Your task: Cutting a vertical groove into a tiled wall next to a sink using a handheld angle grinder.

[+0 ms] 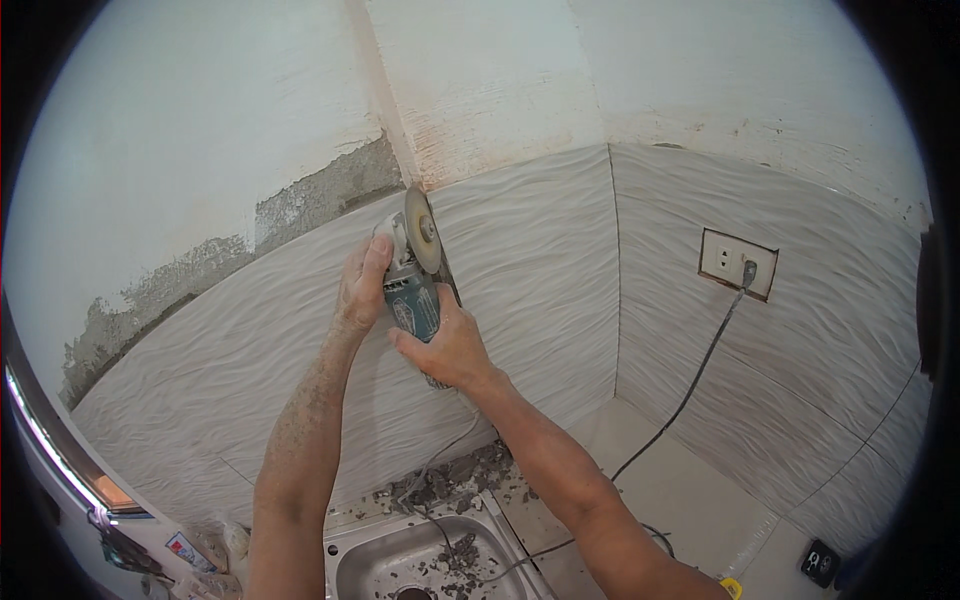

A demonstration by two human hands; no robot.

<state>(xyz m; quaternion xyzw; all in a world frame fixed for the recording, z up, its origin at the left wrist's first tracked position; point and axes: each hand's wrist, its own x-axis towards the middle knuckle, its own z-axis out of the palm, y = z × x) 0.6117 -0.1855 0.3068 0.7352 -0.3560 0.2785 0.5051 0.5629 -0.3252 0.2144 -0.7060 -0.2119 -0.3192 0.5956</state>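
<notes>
Both my hands hold a teal angle grinder (413, 307) up against the tiled wall. My left hand (364, 283) is closed around the grinder's head beside its pale guard. My right hand (446, 340) wraps the body lower down, with the thumb across its front. The round cutting disc (422, 230) stands on edge at a dark vertical gap in the wavy grey-white tiles (530, 270), near their top edge. Whether the disc touches the wall or spins, I cannot tell. The grinder's lower end is partly hidden by my right hand.
Below, a steel sink (350, 570) holds broken debris, and more rubble (465, 475) lies behind it. A dark power cord (690, 395) runs from a wall socket (722, 258) at right down to the counter (600, 440). Rough bare mortar (320, 200) shows above the left tiles.
</notes>
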